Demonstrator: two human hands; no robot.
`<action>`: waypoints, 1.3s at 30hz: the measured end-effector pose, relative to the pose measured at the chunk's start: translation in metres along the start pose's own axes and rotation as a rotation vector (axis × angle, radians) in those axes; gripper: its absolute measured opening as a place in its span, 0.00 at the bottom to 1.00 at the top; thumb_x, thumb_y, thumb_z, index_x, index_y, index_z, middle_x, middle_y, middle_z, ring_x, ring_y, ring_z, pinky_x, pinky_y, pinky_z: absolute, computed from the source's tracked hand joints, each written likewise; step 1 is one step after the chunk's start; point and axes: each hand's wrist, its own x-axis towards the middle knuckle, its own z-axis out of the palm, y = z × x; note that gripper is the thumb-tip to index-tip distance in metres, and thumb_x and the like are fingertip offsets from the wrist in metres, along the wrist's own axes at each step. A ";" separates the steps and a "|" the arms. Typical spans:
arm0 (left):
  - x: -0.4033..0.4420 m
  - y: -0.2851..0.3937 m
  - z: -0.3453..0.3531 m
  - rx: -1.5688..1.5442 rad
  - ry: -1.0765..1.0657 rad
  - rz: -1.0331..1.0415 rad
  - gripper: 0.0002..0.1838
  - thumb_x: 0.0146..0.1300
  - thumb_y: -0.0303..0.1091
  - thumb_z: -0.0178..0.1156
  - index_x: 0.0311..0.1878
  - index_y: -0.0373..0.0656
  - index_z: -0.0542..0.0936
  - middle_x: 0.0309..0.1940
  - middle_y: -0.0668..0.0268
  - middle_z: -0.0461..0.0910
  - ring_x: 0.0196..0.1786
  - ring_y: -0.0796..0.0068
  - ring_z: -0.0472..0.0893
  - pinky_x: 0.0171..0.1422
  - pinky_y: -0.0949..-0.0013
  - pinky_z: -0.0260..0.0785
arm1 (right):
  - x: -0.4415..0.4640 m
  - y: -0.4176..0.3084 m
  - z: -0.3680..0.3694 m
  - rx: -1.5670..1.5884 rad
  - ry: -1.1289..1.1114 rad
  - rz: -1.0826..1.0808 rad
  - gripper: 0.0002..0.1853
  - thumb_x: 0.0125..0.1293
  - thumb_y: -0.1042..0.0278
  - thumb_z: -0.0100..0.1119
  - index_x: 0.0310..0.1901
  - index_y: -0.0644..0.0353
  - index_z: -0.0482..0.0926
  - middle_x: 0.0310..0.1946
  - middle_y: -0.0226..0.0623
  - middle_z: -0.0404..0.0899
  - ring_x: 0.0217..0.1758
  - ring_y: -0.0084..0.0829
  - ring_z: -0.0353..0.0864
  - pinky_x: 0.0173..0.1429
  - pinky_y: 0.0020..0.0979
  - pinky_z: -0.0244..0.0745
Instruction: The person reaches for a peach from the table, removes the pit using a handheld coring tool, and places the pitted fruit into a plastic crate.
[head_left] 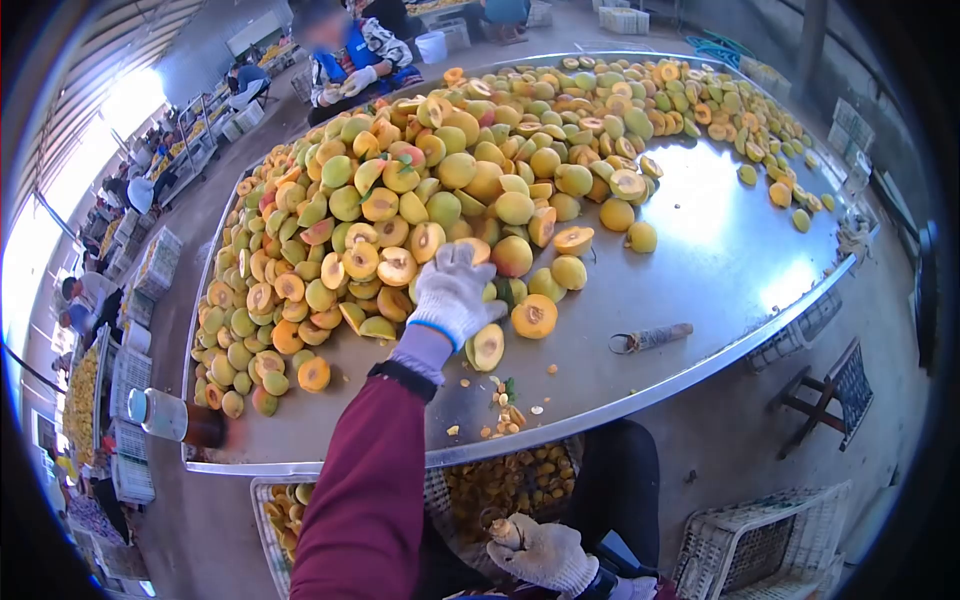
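Observation:
My left hand [455,290], in a white knit glove, reaches over the metal table to the near edge of a big heap of yellow-green peaches [458,170]. Its fingers are spread over the fruit, and the fingertips touch it. Beside its thumb lie a halved peach [486,347] and another cut half [534,316] with its pit side up. Low near my lap, my right hand [545,555], also gloved, is closed around a short tool [505,533]; only its rounded tan end shows. Loose pits and scraps [505,415] lie near the table's front edge.
A loop-ended tool with a wrapped handle [655,338] lies on the metal table [600,385]. At the left corner stands a jar of brown liquid [175,418]. Below are a crate of fruit pieces [515,490] and a white crate [765,545]. Across the table sits a co-worker [360,60].

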 end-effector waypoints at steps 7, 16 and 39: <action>-0.082 0.005 -0.013 -0.055 -0.098 0.129 0.28 0.51 0.58 0.65 0.51 0.52 0.81 0.48 0.61 0.80 0.60 0.60 0.73 0.63 0.56 0.65 | -0.010 0.001 -0.002 0.004 0.025 -0.076 0.20 0.60 0.43 0.62 0.45 0.46 0.77 0.27 0.40 0.83 0.34 0.47 0.84 0.39 0.42 0.78; 0.032 0.083 0.012 -0.196 0.301 0.383 0.31 0.55 0.53 0.64 0.60 0.49 0.75 0.58 0.57 0.75 0.59 0.55 0.75 0.62 0.58 0.67 | -0.010 0.016 0.014 0.072 0.488 -0.436 0.14 0.60 0.49 0.61 0.38 0.47 0.73 0.18 0.40 0.76 0.23 0.46 0.79 0.26 0.46 0.70; -0.193 0.068 -0.048 -1.861 -0.137 -0.447 0.35 0.68 0.63 0.50 0.62 0.41 0.70 0.42 0.60 0.81 0.33 0.73 0.80 0.32 0.74 0.68 | -0.024 0.013 -0.004 0.404 0.207 -0.273 0.18 0.60 0.48 0.63 0.45 0.49 0.76 0.30 0.44 0.81 0.36 0.49 0.83 0.39 0.42 0.77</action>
